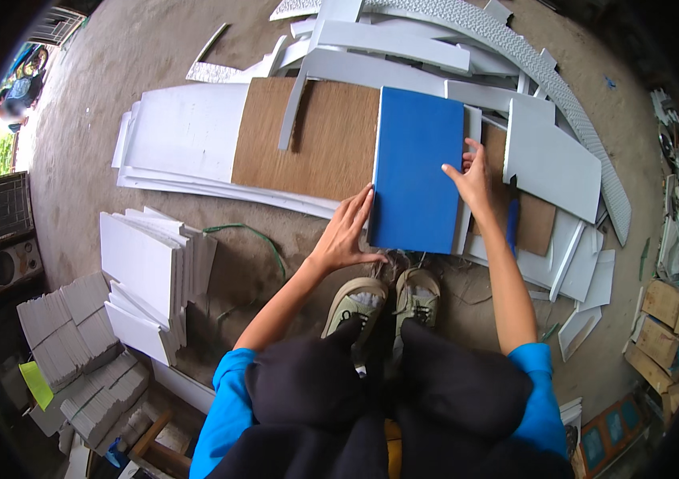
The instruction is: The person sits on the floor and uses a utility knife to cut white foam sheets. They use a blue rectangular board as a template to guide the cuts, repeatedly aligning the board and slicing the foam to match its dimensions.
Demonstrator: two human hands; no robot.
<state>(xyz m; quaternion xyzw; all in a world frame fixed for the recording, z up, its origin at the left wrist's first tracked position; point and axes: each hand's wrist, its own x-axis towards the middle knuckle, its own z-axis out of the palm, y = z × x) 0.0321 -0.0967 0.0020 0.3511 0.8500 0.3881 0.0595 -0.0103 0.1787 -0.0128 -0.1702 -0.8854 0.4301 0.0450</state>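
A flat blue rectangular board lies in front of my feet, over a white board and across the brown boards. At its left edge rests my left hand, fingers stretched along the side and thumb apart below the near corner. My right hand is at the right edge, fingers bent and spread, the thumb tip over the blue surface. A brown wood-grain board extends to the left, with a narrow white curved strip across it. Right of my right wrist lies a blue-handled knife with a dark blade.
Long white panels lie under the brown board. White offcuts and a curved textured strip are heaped behind. Stacked white pieces stand at left, near bundled boards. Green cord trails over the floor; cardboard sits far right.
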